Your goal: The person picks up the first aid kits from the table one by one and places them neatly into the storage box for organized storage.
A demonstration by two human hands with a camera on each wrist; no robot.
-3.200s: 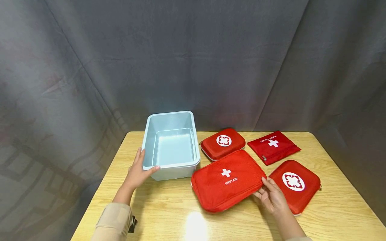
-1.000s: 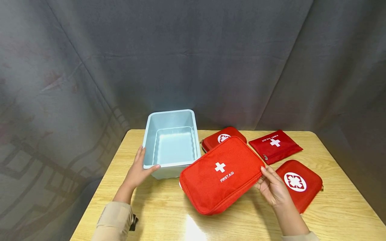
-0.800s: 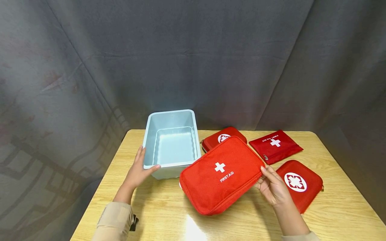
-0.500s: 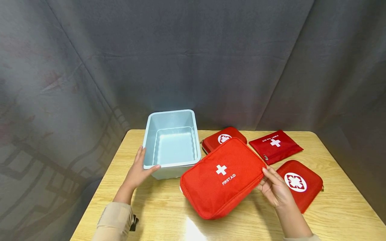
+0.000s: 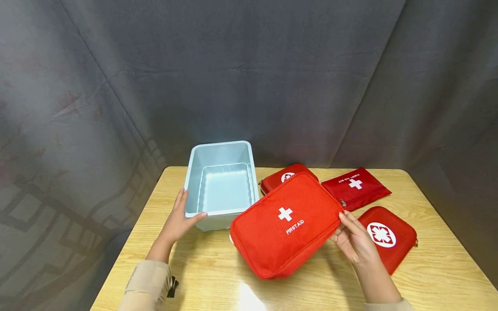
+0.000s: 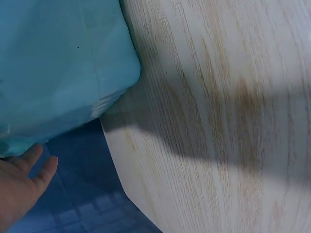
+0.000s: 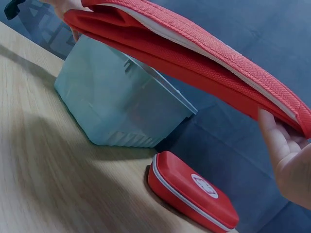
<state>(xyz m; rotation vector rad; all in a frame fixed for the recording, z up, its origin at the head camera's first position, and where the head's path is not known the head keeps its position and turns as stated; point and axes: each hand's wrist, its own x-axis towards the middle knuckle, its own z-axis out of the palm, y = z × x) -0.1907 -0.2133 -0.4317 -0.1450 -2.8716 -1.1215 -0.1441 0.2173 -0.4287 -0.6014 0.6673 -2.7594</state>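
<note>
My right hand (image 5: 358, 242) pinches the right corner of a red soft first aid bag (image 5: 268, 242), thumb on top and fingers beneath. The bag tilts in the air, its printed face showing a white cross. From the right wrist view, its long zipped edge (image 7: 194, 48) spreads apart over the table. My left hand (image 5: 177, 222) spans the near-left corner of a pale blue plastic bin (image 5: 218, 222), thumb straight along the front rim and fingers straight against the left side. Nothing lies in the bin. The held bag partly covers a red hard case (image 5: 272, 179) behind it.
A flat red first aid kit pouch (image 5: 367, 194) lies at the back right of the wooden table (image 5: 206, 276). Nearer, behind my right hand, sits another red hard case (image 5: 398, 229) with a white emblem. A grey curtain (image 5: 249, 86) hangs behind.
Over the three seconds the red first aid bag has risen toward me and shifted left, its face tilting up. It dipped slightly, then lifted again. My left hand stays at the bin.
</note>
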